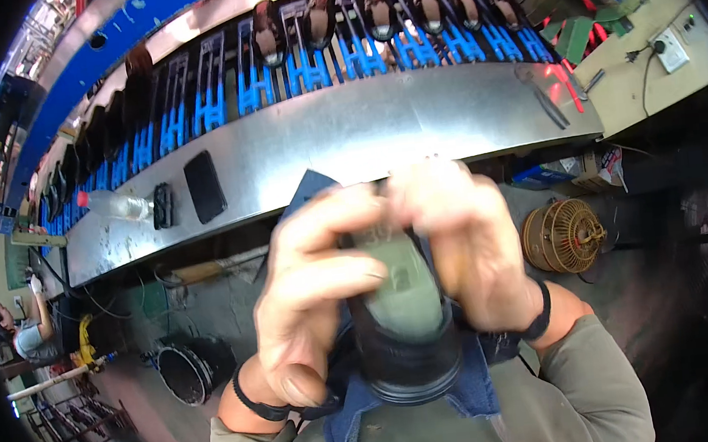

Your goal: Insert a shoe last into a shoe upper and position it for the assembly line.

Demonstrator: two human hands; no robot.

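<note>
In front of my chest I hold a pale green shoe last [412,288] with a black shoe upper [410,365] around its near end. My left hand [312,268] wraps the last's left side, its fingers over the far end and its thumb low near the wrist. My right hand [467,244] grips the far right side with curled fingers. Both hands are smeared by motion, and the far tip of the last is hidden behind the fingers. A dark blue cloth [352,417] lies under the upper, against my front.
A metal bench [296,154] spans ahead, bearing a black phone [205,186], a clear bottle [118,206] and a small black object [162,206]. Behind it, blue racks [254,90] carry several dark shoes [376,7]. A round fan [564,236] and a black bucket [185,373] stand below. Another person [33,337] is far left.
</note>
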